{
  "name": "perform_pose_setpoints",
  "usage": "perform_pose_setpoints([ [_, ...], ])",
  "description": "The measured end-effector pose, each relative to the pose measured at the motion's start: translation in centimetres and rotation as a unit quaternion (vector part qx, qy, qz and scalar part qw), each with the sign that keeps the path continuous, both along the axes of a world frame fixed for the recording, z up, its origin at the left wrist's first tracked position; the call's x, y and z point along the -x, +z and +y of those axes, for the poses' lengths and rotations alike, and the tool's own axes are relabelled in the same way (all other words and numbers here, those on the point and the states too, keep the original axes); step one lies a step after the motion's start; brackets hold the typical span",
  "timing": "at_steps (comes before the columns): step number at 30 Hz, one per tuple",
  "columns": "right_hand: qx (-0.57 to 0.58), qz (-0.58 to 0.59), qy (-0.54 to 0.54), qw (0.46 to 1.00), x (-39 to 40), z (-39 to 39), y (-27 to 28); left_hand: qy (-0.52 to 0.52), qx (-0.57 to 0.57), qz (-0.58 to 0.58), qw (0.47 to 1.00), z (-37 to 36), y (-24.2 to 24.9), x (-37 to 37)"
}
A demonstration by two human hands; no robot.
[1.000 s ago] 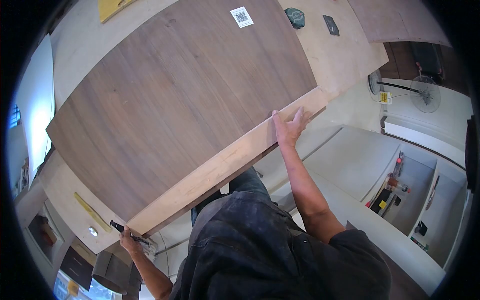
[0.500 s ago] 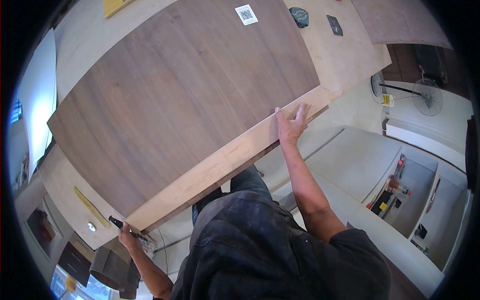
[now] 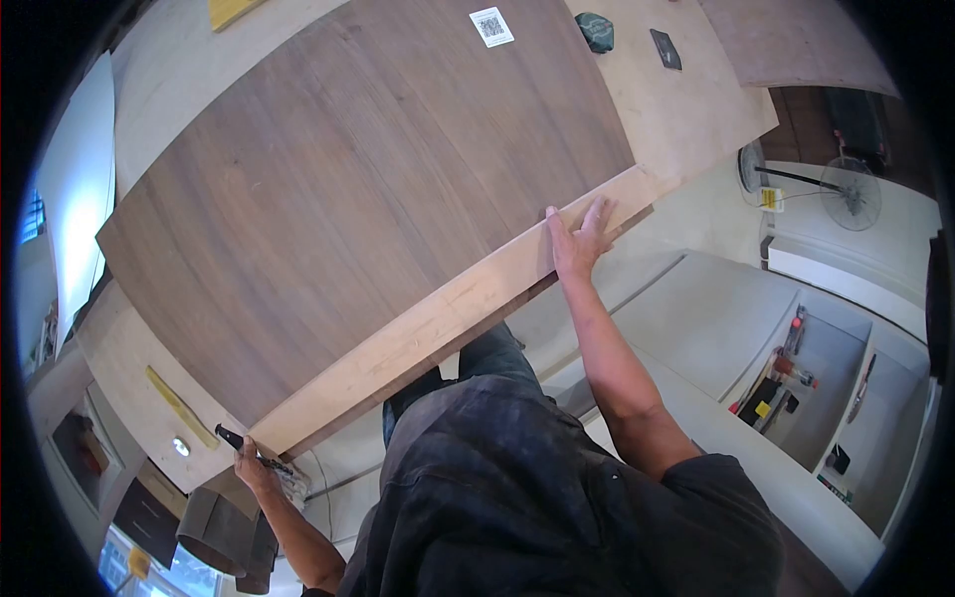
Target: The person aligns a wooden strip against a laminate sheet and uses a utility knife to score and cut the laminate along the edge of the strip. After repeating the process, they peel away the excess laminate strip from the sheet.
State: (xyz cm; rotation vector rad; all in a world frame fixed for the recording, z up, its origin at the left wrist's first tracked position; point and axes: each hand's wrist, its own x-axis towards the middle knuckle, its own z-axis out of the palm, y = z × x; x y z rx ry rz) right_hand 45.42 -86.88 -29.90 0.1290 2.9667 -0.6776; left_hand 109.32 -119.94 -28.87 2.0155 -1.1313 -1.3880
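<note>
A large brown wood-grain panel point(image 3: 368, 199) lies across the worktable. Along its near edge runs a long pale wooden strip point(image 3: 428, 323). My right hand point(image 3: 579, 241) holds the strip near its right end, thumb and fingers apart on its top face. At the strip's left end, my left hand point(image 3: 257, 470) is closed around a black clamp-like tool point(image 3: 229, 436). The tool's lower part is partly hidden by the hand. Close to that hand, on the tabletop, lie a narrow yellowish strip point(image 3: 181, 406) and a small shiny round object point(image 3: 181, 447).
A QR-code label point(image 3: 491, 27) sits on the panel. Beyond its right edge are a dark green bundle point(image 3: 595, 33) and a dark flat block point(image 3: 666, 49). To the right stand an open drawer with tools point(image 3: 781, 388) and a fan point(image 3: 853, 193).
Hardly anything differs. The view has shifted slightly, and my right-hand fingers have moved a little to the left on the strip. Both hands keep their places.
</note>
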Motion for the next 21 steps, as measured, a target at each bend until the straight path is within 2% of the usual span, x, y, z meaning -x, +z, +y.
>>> perform_pose_setpoints([
  [13,0.017,0.030,-0.002,0.999,0.1,0.6,-1.1,-0.011,0.020,0.032,0.999,0.2,-0.7,-0.9],
  [21,0.011,0.033,0.019,0.999,0.0,0.8,-1.2,-0.011,0.010,0.012,1.000,0.0,-1.1,-1.4],
])
